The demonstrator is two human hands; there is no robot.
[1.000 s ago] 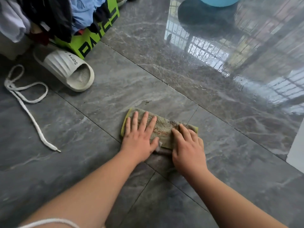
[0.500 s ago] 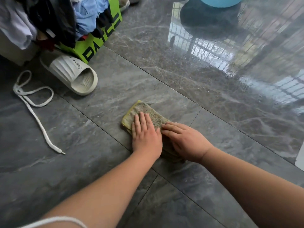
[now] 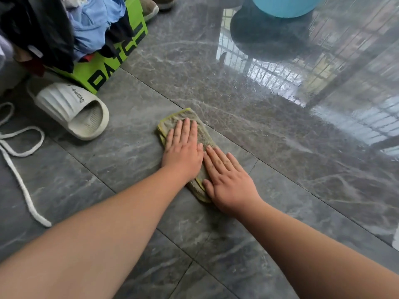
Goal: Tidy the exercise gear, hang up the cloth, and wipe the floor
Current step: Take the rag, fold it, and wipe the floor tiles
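A folded yellow-green cloth (image 3: 172, 123) lies on the grey marble floor (image 3: 280, 147) at the middle of the view. My left hand (image 3: 183, 152) presses flat on its far half, fingers together and pointing away. My right hand (image 3: 228, 182) lies flat on the near half, fingers pointing up and left. Both palms press the cloth down; neither grips it. Most of the cloth is hidden under the hands.
A white slide sandal (image 3: 73, 110) and a white cord (image 3: 19, 160) lie at the left. Behind them stands a green bag (image 3: 112, 61) stuffed with clothes. A blue round object (image 3: 285, 5) sits at the top. Glossy floor stretches to the right.
The cloth has turned from lying crosswise to pointing away and left. Both hands shifted with it, and the right hand now lies flat with fingers extended.
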